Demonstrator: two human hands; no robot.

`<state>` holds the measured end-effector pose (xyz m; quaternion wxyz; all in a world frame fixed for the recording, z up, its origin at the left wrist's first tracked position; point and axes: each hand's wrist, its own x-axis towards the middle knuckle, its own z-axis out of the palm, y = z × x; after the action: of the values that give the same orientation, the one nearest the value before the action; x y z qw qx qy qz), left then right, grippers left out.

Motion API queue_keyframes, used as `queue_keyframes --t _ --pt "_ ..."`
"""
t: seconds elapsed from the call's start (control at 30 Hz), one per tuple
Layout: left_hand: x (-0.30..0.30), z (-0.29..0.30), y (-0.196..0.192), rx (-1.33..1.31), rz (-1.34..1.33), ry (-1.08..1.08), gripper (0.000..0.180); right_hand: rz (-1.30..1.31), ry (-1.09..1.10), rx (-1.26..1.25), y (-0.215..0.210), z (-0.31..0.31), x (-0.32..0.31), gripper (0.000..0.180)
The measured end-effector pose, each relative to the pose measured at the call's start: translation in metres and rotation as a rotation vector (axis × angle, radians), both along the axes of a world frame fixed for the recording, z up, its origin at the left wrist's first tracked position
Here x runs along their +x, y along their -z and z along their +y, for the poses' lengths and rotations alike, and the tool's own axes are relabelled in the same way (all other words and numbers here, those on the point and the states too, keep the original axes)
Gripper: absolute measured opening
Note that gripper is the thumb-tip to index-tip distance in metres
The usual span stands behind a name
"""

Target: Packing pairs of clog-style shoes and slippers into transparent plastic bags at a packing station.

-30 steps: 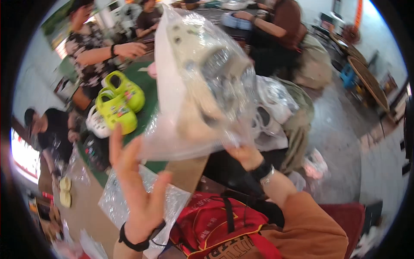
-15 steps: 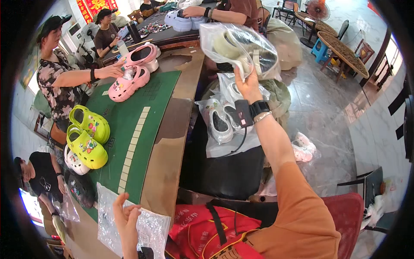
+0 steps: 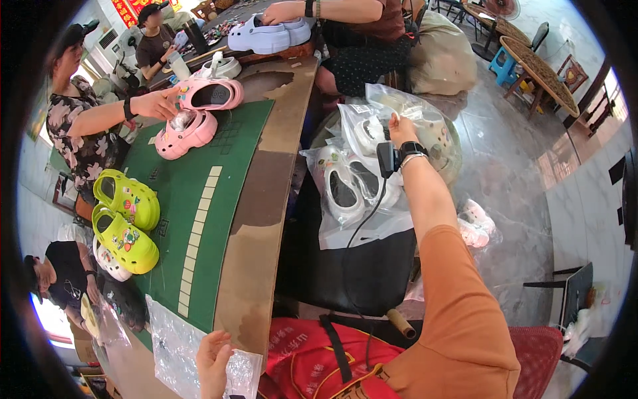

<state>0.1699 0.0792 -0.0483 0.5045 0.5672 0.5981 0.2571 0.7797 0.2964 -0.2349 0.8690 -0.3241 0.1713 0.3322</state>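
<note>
My right hand (image 3: 403, 135) is closed at the edge of a clear plastic bag (image 3: 392, 96) with pale clogs inside; it rests low against other bagged shoes. Beside it, a bag of white clogs (image 3: 343, 193) lies on a black seat (image 3: 332, 272). My left hand (image 3: 214, 364) is empty, its fingers loosely bent and partly apart. It hovers over flat clear plastic bags (image 3: 174, 339) on the table's near corner. On the green mat (image 3: 249, 159) stand lime-green clogs with charms (image 3: 126, 226) and pink clogs (image 3: 189, 136).
Across the table a person's hand (image 3: 159, 104) touches the pink clogs. Another person's hand (image 3: 284, 12) is at light-blue clogs (image 3: 266, 36). A row of cream tiles (image 3: 197, 226) lines the mat. Bagged pale pink clogs (image 3: 475, 226) lie on the floor. A cable hangs from my right wrist.
My right hand has lowered the bagged pale clogs onto the pile by the seat. My left hand has dropped slightly and its fingers are more bent. The light-blue clogs have moved left.
</note>
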Motion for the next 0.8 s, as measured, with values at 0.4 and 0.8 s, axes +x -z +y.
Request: queue_keyframes --t 0.4,0.8 --pt "-0.004 0.003 0.015 -0.056 0.134 0.136 0.032 -0.149 -0.025 -0.102 0.015 -0.006 -0.021 0.02" --pt "-0.085 -0.05 0.01 0.332 0.924 0.229 0.048 -0.404 -0.39 0.175 -0.042 0.031 -0.082 0.022"
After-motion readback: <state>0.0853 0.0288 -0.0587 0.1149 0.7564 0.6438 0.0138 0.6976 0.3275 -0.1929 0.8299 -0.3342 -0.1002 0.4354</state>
